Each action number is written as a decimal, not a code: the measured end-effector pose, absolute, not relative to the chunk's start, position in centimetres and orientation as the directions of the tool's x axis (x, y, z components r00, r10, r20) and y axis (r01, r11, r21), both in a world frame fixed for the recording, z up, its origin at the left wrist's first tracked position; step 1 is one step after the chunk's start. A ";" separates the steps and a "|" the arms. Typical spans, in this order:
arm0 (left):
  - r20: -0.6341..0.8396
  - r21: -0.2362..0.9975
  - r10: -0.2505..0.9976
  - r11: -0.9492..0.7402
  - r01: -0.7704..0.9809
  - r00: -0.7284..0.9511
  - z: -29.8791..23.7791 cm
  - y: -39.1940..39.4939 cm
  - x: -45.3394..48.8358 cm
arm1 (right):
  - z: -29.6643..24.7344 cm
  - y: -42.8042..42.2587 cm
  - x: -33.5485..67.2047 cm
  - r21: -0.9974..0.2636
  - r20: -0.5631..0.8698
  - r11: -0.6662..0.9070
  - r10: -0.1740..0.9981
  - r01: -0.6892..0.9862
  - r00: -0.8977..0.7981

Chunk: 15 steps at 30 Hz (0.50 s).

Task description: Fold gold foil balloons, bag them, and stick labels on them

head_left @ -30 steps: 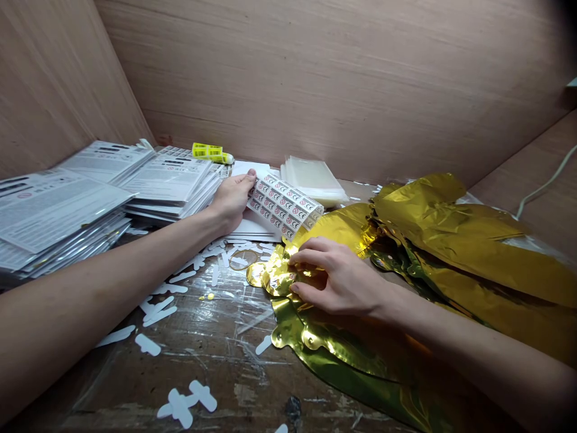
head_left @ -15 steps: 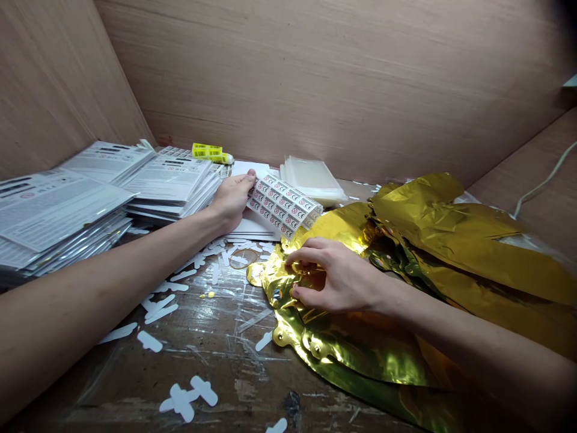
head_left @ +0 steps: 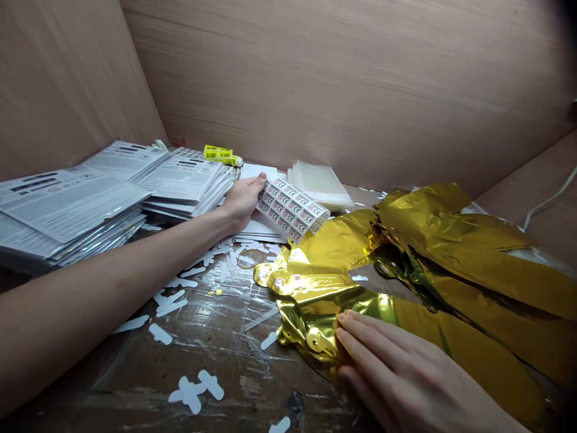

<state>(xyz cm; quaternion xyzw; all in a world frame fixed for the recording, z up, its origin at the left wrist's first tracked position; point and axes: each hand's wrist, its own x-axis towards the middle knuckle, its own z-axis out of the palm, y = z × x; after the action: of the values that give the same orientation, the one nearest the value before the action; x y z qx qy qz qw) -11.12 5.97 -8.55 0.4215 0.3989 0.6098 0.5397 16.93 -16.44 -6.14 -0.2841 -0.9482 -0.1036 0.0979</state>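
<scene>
My left hand (head_left: 246,203) is closed on the edge of a sheet of small printed CE stickers (head_left: 293,210), thumb on top. The sheet tilts to the right, its far end curling over the gold foil. At the lower right, my right hand (head_left: 401,367) rests on a flat gold foil balloon (head_left: 369,307), fingers stretched out side by side. Its thumb is partly hidden below the fingers. Round tabs with holes show along the balloon's left end. More gold foil balloons (head_left: 469,240) lie heaped behind and to the right.
Stacks of printed packets (head_left: 76,201) stand on the left. A yellow label roll (head_left: 219,153) lies behind them, and clear plastic sleeves (head_left: 320,183) sit near the back wooden wall (head_left: 338,90). White paper scraps (head_left: 184,394) litter the brown table (head_left: 229,361).
My right hand has moved down and toward me from the balloon's tabbed end, its bent fingers now straightened on the foil. The foil's near part has shifted. My left hand keeps the sticker sheet.
</scene>
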 end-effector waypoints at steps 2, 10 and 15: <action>0.069 0.941 0.995 -0.089 -0.328 -0.071 -8.4 5.8 -11.1 | -7.2 -17.3 17.1 0.249 0.278 0.818 0.452 0.518 -0.848; 0.040 0.932 0.997 -0.062 -0.358 -0.069 -7.8 5.3 -11.1 | -6.2 -16.9 16.3 -0.273 0.157 0.632 0.773 0.725 -0.614; 0.030 0.912 0.995 -0.066 -0.404 -0.093 -7.6 5.4 -11.2 | -3.6 -14.0 17.7 -0.744 -0.082 0.148 0.948 0.651 -0.309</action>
<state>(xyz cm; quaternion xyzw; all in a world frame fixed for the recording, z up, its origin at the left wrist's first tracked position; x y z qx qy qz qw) -11.15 5.39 -7.64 0.3754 0.3935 0.6260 0.5588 17.65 -14.02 -3.62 -0.5491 -0.7279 0.3531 0.2099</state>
